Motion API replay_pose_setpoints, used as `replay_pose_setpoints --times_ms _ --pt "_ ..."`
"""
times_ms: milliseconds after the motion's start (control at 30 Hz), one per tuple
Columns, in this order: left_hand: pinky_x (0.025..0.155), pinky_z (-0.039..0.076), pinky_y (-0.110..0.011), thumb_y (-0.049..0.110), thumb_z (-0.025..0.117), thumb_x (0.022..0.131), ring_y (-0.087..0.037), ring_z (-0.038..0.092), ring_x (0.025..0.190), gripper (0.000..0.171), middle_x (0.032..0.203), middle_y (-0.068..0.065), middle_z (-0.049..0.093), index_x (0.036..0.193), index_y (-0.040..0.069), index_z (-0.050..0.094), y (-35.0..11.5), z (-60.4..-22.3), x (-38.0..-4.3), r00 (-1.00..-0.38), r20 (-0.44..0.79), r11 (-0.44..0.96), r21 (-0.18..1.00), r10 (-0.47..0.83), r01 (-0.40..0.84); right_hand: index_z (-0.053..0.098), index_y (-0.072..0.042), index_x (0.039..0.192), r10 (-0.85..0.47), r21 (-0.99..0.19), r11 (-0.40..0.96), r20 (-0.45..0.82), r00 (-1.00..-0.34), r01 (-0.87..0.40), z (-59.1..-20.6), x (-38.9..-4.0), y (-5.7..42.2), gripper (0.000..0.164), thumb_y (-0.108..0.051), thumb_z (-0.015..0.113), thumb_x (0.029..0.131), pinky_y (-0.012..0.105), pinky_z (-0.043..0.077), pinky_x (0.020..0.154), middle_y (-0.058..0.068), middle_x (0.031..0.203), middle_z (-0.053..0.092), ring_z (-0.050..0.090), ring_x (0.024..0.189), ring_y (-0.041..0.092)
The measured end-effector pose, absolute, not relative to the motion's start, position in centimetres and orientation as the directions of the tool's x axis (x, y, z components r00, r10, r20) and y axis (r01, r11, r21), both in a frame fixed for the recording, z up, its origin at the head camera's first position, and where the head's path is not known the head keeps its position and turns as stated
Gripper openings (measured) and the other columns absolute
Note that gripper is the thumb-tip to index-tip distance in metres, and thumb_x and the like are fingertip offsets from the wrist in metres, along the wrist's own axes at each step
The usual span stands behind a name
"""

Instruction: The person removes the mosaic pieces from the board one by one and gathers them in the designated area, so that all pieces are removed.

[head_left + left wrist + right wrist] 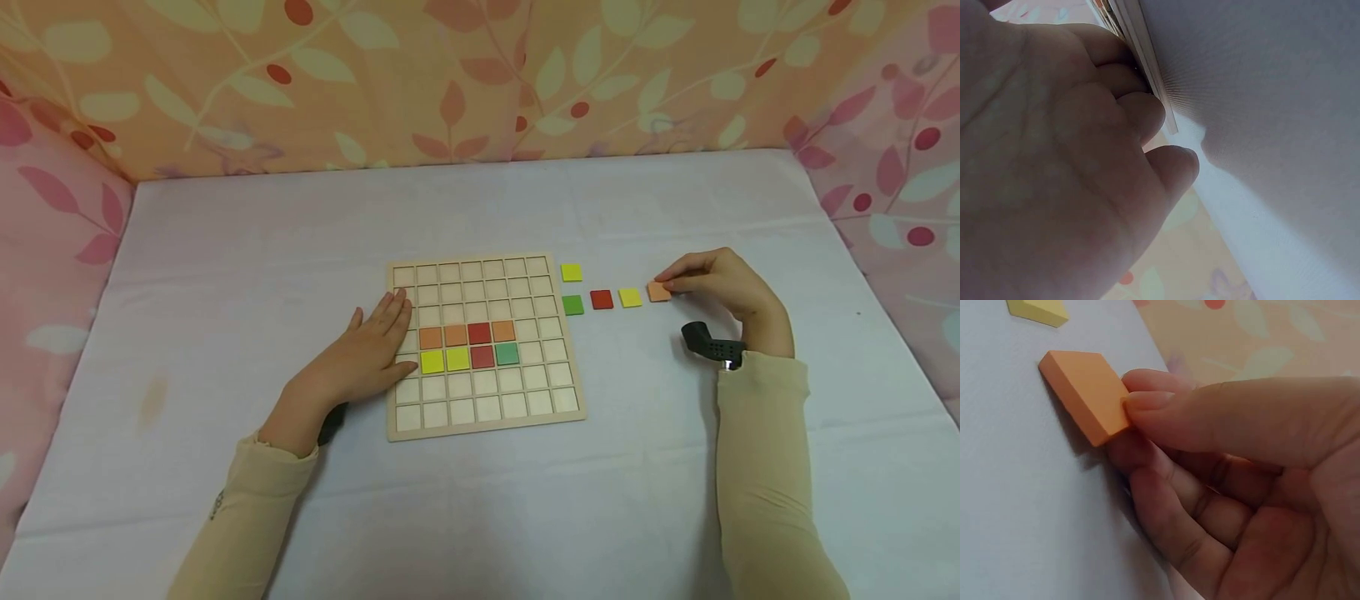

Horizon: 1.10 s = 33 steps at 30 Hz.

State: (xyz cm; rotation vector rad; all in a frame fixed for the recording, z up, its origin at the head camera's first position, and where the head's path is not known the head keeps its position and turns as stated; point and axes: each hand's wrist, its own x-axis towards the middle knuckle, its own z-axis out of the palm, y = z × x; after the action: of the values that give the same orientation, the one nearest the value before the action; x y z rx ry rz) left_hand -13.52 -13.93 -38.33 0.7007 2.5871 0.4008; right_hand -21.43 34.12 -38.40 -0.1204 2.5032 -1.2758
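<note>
A wooden grid board (486, 429) lies on the white cloth, with orange, red, yellow and green square tiles in two rows of its cells. My left hand (360, 354) rests flat across the board's left edge, fingers extended and thumb spread; in the left wrist view the fingers (1141, 115) lie along the board's side (1141, 50). To the right of the board, my right hand (723, 287) pinches an orange tile (657, 292) between thumb and fingertips. The right wrist view shows that orange tile (1085, 394) tilted, close over the cloth, the other fingers curled beneath.
Between the board and my right hand lie a green tile (573, 305), a red tile (602, 299) and a yellow tile (630, 297). Another yellow tile (572, 272) sits near the board's upper right corner. A floral curtain (480, 83) borders the table at the back and sides.
</note>
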Motion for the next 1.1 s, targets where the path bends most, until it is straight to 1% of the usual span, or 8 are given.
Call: replay_pose_setpoints --times_ms 167,367,800,1100 --pt "0.110 0.002 -0.058 0.032 0.052 0.097 -0.032 -0.006 0.143 0.079 0.155 -0.020 -0.005 0.148 -0.007 0.006 -13.95 -38.23 -13.48 -0.780 -0.323 0.828 0.382 0.536 0.411 0.069 0.009 0.103 -0.206 -0.771 0.632 -0.266 -0.942 0.079 -38.31 -21.48 34.06 0.021 -0.005 0.066 0.088 0.017 0.045 0.071 -0.011 0.087 0.069 0.056 0.083 0.007" --pt "0.110 0.002 -0.058 0.032 0.051 0.097 -0.032 -0.006 0.143 0.078 0.155 -0.020 -0.005 0.148 -0.007 0.006 -13.95 -38.18 -13.49 -0.779 -0.324 0.827 0.384 0.536 0.410 0.069 0.007 0.105 -0.189 -0.745 0.661 -0.279 -0.942 0.088 -38.14 -21.50 34.04 0.022 -0.008 0.066 0.088 0.016 0.045 0.072 -0.011 0.089 0.069 0.055 0.085 0.008" --pt "0.110 0.002 -0.058 0.031 0.052 0.096 -0.032 -0.006 0.143 0.079 0.155 -0.020 -0.005 0.148 -0.007 0.006 -13.95 -38.35 -13.52 -0.785 -0.320 0.831 0.377 0.530 0.408 0.065 0.009 0.109 -0.193 -0.760 0.644 -0.281 -0.940 0.094 -38.25 -21.81 34.15 0.029 -0.010 0.068 0.087 0.015 0.044 0.073 -0.011 0.090 0.069 0.056 0.086 0.005" --pt "0.110 0.002 -0.058 0.032 0.052 0.096 -0.032 -0.005 0.143 0.079 0.156 -0.020 -0.005 0.148 -0.007 0.006 -13.71 -38.30 -13.61 -0.785 -0.327 0.835 0.374 0.526 0.403 0.064 0.007 0.112 -0.147 -0.755 0.641 -0.298 -0.943 0.139 -38.19 -21.80 34.38 0.033 -0.013 0.069 0.087 0.016 0.041 0.074 -0.013 0.089 0.069 0.054 0.086 0.006"
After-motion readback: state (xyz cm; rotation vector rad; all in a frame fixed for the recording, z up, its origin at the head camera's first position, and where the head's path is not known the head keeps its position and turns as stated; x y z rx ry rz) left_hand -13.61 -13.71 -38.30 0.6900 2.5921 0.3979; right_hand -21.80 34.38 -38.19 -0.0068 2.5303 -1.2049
